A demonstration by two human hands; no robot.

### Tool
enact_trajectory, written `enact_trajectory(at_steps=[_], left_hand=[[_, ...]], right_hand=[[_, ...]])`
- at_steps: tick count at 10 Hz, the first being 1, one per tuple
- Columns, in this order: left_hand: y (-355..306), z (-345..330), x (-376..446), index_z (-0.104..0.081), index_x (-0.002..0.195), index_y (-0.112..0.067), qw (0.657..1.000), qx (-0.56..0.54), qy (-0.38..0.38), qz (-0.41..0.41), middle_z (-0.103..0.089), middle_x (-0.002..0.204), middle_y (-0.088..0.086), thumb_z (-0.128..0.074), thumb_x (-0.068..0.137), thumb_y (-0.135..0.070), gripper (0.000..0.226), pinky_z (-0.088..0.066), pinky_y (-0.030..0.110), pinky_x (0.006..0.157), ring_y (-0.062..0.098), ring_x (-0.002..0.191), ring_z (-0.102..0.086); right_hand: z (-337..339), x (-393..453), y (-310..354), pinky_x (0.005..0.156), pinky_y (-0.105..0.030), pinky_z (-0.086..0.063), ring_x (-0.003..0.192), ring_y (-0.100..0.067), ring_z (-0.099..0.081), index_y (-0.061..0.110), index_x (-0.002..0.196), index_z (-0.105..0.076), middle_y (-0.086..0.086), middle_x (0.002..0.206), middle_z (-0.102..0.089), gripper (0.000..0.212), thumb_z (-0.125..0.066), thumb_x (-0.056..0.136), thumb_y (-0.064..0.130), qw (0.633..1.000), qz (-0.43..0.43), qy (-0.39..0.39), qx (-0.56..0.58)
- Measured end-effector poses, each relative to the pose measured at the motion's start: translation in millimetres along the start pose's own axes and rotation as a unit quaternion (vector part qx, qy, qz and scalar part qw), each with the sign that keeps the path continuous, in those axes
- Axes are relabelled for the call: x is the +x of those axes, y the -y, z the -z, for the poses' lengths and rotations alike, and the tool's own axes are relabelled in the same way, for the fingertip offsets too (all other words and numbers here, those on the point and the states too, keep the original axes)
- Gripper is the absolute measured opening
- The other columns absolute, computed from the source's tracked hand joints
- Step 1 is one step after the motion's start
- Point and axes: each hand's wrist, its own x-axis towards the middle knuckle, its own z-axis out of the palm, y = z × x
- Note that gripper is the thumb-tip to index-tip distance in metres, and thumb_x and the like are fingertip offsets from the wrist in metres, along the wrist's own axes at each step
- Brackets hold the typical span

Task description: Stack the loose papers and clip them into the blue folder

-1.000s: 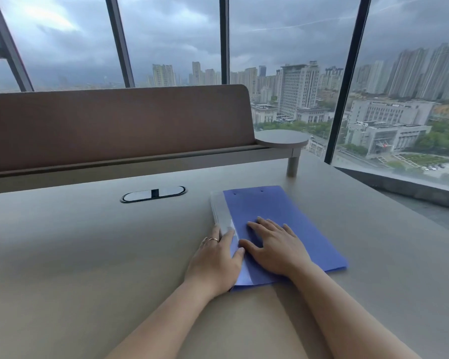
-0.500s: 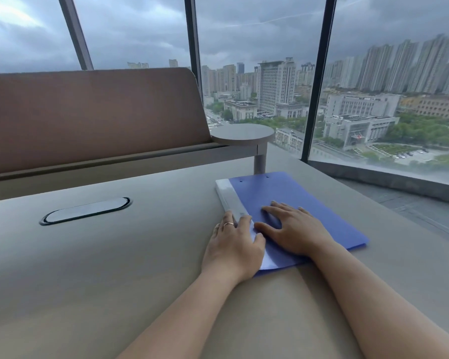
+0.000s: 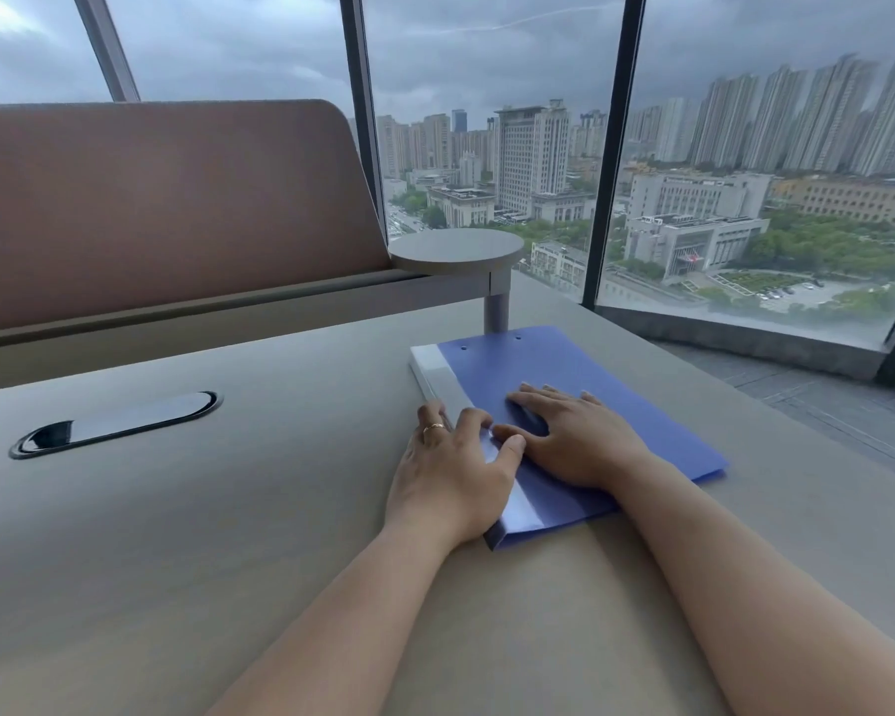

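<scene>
The blue folder (image 3: 590,385) lies closed and flat on the beige desk (image 3: 228,534), right of centre, with its pale spine strip (image 3: 443,377) on the left side. My left hand (image 3: 453,470) rests flat along the spine, thumb touching the cover. My right hand (image 3: 574,436) presses flat on the blue cover with straight fingers. No loose papers show; whatever is inside the folder is hidden.
A black oval cable port (image 3: 115,423) sits in the desk at the left. A brown partition panel (image 3: 166,209) runs along the back, with a small round shelf on a post (image 3: 456,250) just behind the folder. Floor-to-ceiling windows stand at the right.
Both hands stay flat on the closed folder. The camera has turned a little, so the folder and hands appear shifted in view.
</scene>
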Motion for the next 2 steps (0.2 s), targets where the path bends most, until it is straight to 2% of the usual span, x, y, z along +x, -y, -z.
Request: enact_trajectory(at_steps=[1,2], left_hand=[[2.1,-0.1,0.5,-0.047,0.129,-0.036,1.000,-0.026,-0.007,-0.002,-0.024,0.145,-0.001,-0.040,0.088,-0.066,0.051,-0.030,0.038,0.112,0.018,0.141,-0.029],[5.4,1.9,3.1,-0.051,0.128,-0.031,0.996,-0.075,-0.037,0.005,-0.028,0.145,-0.003,-0.040,0.092,-0.062,0.048,-0.033,0.039,0.112,0.017,0.140,-0.033]], right_hand=[[-3.5,-0.9,-0.2,0.120,-0.038,-0.025,0.144,-0.009,-0.037,0.037,0.144,-0.047,0.018,0.156,-0.041,0.061,-0.043,0.092,0.069,1.000,-0.008,-0.021,0.010],[6.6,6.6,1.7,0.098,-0.038,-0.048,0.120,-0.019,-0.060,0.030,0.118,-0.068,0.008,0.127,-0.067,0.038,-0.060,0.090,0.054,0.991,-0.033,-0.104,0.075]])
